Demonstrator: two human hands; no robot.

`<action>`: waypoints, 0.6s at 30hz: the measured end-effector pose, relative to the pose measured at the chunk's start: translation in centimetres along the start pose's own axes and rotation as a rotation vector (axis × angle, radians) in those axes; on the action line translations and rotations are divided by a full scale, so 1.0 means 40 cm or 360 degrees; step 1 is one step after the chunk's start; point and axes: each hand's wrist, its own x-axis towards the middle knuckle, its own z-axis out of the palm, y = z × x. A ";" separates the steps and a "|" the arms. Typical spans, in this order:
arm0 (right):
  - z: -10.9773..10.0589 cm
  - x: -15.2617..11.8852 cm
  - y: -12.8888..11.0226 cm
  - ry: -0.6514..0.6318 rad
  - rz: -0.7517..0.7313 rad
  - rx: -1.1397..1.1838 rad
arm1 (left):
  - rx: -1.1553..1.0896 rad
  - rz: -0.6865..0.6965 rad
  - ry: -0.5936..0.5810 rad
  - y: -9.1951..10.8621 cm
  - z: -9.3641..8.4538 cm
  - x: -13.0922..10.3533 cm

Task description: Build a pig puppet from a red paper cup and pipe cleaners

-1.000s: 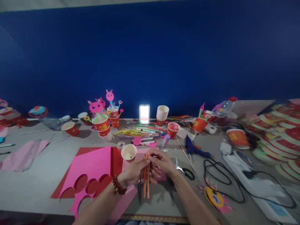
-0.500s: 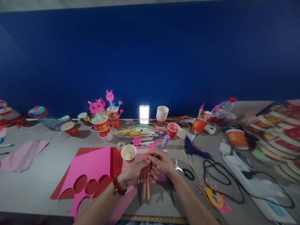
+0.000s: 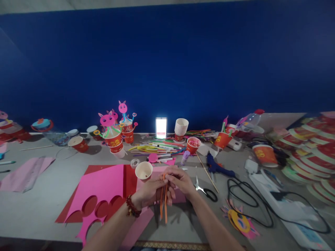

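Both hands meet above the front middle of the table. Thin orange strips (image 3: 165, 205), like bent pipe cleaners, hang down between them. My left hand (image 3: 151, 190), with a dark red beaded bracelet on its wrist, is closed around the strips, its thumb pressed near their top. From the other side my right hand (image 3: 180, 179) pinches the top ends, thumb against fingers. The fingers partly hide where the strips join. Just behind my left hand stands an open paper cup (image 3: 143, 170). Scissors (image 3: 204, 191) with black handles lie right of my right hand.
Pink cut-out sheets (image 3: 104, 181) lie at left over red paper. A blue glue gun (image 3: 217, 165) and its looping black cord lie at right, near a white power strip (image 3: 277, 205). Behind are colourful stems (image 3: 157, 146), decorated cups (image 3: 113, 141) and a lit screen (image 3: 161, 128).
The lower ends of the orange strips have shifted slightly and my left fingers have curled a little. Both hands stay in almost the same place.
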 end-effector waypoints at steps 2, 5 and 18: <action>0.001 0.001 -0.004 0.0001 0.0008 -0.0012 | -0.0001 0.0000 0.0013 -0.001 0.000 0.002; 0.002 0.001 -0.008 0.0014 0.0038 -0.0016 | 0.0006 0.0018 0.0046 -0.002 0.004 0.003; 0.015 -0.004 0.014 0.0187 0.0114 0.0014 | 0.0053 0.0016 0.0112 -0.019 0.006 0.006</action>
